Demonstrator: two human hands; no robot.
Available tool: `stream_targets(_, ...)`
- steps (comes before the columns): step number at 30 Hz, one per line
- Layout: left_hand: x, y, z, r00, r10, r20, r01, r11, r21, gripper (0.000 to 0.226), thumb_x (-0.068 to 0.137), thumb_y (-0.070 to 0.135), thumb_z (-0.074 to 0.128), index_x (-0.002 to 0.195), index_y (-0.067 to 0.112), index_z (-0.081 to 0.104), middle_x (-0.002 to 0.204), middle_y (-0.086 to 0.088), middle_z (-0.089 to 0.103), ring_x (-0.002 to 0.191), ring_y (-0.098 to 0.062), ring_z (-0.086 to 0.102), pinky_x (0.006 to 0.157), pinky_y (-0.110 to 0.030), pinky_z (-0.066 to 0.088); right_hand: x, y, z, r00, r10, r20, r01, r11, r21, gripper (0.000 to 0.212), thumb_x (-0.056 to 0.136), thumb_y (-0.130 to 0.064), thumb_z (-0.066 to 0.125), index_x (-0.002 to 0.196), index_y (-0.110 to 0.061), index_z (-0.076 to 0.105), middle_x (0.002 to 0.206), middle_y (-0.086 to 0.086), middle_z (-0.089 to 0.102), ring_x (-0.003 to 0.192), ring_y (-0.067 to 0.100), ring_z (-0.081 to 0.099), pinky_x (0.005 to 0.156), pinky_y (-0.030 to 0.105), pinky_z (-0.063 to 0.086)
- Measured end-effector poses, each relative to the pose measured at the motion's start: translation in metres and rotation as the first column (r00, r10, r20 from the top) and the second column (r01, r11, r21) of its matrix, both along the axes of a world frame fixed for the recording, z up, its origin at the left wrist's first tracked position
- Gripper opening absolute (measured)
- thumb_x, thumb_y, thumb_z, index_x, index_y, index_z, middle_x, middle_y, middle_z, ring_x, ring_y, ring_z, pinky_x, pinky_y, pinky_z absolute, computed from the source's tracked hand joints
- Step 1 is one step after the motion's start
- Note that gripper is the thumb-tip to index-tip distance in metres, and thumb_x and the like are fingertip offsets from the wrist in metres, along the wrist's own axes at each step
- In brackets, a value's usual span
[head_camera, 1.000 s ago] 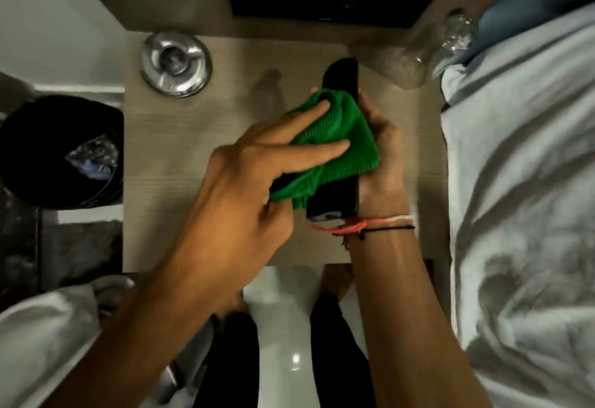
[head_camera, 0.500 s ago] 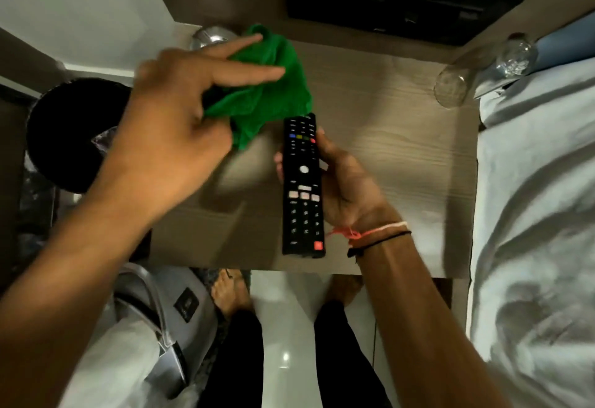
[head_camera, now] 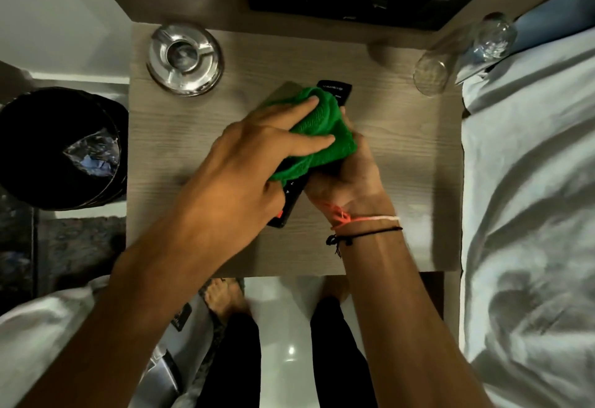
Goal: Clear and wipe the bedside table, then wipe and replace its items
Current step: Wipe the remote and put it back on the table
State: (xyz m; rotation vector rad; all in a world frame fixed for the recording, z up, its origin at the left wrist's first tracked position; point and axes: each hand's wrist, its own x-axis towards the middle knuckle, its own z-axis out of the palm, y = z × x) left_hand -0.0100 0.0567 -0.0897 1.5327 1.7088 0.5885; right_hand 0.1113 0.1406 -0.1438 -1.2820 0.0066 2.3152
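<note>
We see the wooden surface (head_camera: 180, 137) from above; its near edge ends over the white floor (head_camera: 283, 327), its right edge meets the bed (head_camera: 531, 182), and its back edge meets a brown wall panel. The left half and the right strip of the surface are bare. Above the middle, our right hand (head_camera: 349, 179) holds the black remote control (head_camera: 335, 90), with the fingers wrapped around it from below; it lies tilted, one end with red marks toward us. Our left hand (head_camera: 248, 166) presses the green cloth (head_camera: 317, 135) on the remote with the fingers stretched and slightly spread, so the cloth hides its middle. A steel ashtray (head_camera: 185, 58) stands at the back left corner, and a clear glass (head_camera: 433, 68) at the back right corner. A black bin (head_camera: 61, 147) stands on the left, beside the surface.
</note>
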Motion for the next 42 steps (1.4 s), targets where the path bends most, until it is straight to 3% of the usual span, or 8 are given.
stream_targets(10,-0.052,-0.052,0.000,0.987,-0.047,0.152,0.062,0.993,-0.100,0.108,0.071,-0.028,0.054,0.130,0.062,0.054,0.154,0.030,0.045,0.145,0.004,0.041,0.120,-0.026,0.038,-0.005,0.036,-0.009,0.918,-0.170,0.359,0.194,0.980,-0.031,0.047,0.110,-0.038,0.030,0.085,-0.007,0.056,0.086,0.013,0.059,0.129,0.031,0.053,0.117,0.048,0.032)
stream_targets(15,-0.084,-0.069,-0.011,0.996,0.085,0.032,-0.081,0.991,-0.104,0.102,0.069,-0.022,0.059,0.133,0.057,0.057,0.155,0.027,0.046,0.145,-0.006,0.047,0.114,-0.035,0.045,0.003,0.047,-0.025,0.855,-0.186,0.484,0.168,0.983,0.081,0.035,0.108,-0.038,0.039,0.081,-0.017,0.047,0.078,0.004,0.048,0.074,0.018,0.058,0.119,0.036,0.032)
stream_targets(21,-0.077,-0.082,-0.010,0.962,0.261,0.078,-0.258,0.965,-0.041,0.091,0.068,-0.011,0.052,0.135,0.051,0.057,0.159,0.019,0.044,0.148,-0.012,0.044,0.117,-0.051,0.045,-0.009,0.074,-0.039,0.803,-0.376,0.463,0.330,0.927,0.180,0.026,0.109,-0.020,0.042,0.102,-0.004,0.060,0.091,0.011,0.061,0.076,0.021,0.069,0.114,0.041,0.044)
stream_targets(26,-0.058,-0.092,-0.004,0.953,0.295,0.068,-0.298,0.954,0.036,0.095,0.061,-0.030,0.053,0.140,0.023,0.060,0.159,0.004,0.045,0.152,-0.011,0.037,0.127,-0.043,0.032,0.001,0.066,-0.047,0.816,-0.123,0.564,0.041,0.987,0.156,0.033,0.106,-0.030,0.049,0.128,-0.008,0.060,0.109,0.011,0.070,0.098,0.026,0.068,0.115,0.045,0.041)
stream_targets(30,-0.037,-0.093,0.002,0.919,0.385,0.081,-0.392,0.913,0.114,0.112,0.061,-0.030,0.055,0.158,0.023,0.037,0.155,0.011,0.044,0.145,-0.002,0.042,0.121,-0.025,0.036,-0.013,0.034,-0.011,0.912,-0.012,0.409,-0.034,0.994,0.106,0.043,0.097,-0.049,0.059,0.075,-0.012,0.054,0.065,0.001,0.057,0.061,0.013,0.051,0.069,0.026,0.054)
stream_targets(33,-0.020,-0.096,0.008,0.872,0.474,0.123,-0.483,0.874,0.055,0.126,0.066,-0.027,0.061,0.160,0.038,0.007,0.164,0.010,0.035,0.149,-0.004,0.036,0.120,-0.037,0.043,-0.024,-0.026,0.023,0.858,0.443,0.260,-0.491,0.856,0.162,0.069,0.086,-0.073,0.053,0.119,-0.014,0.067,0.120,0.011,0.071,0.110,0.026,0.069,0.095,0.045,0.056)
stream_targets(38,-0.026,-0.129,0.032,0.886,0.412,0.214,-0.425,0.905,0.018,0.130,0.073,0.006,0.087,0.163,0.024,-0.005,0.164,0.010,0.024,0.149,-0.002,0.032,0.115,-0.007,0.032,-0.051,-0.086,0.076,0.826,0.484,0.289,-0.562,0.748,0.353,0.040,0.095,-0.017,0.066,0.134,-0.006,0.059,0.133,0.019,0.066,0.125,0.033,0.063,0.097,0.046,0.057)
stream_targets(42,-0.062,-0.178,0.082,0.525,0.667,0.529,-0.724,0.677,-0.135,0.100,0.069,0.040,0.089,0.152,0.039,0.034,0.152,0.020,0.047,0.138,0.011,0.046,0.105,-0.011,0.046,-0.079,-0.119,0.114,0.777,0.603,0.183,-0.618,0.672,0.408,0.044,0.094,0.007,0.055,0.138,0.002,0.053,0.138,0.025,0.060,0.128,0.039,0.060,0.107,0.052,0.050)
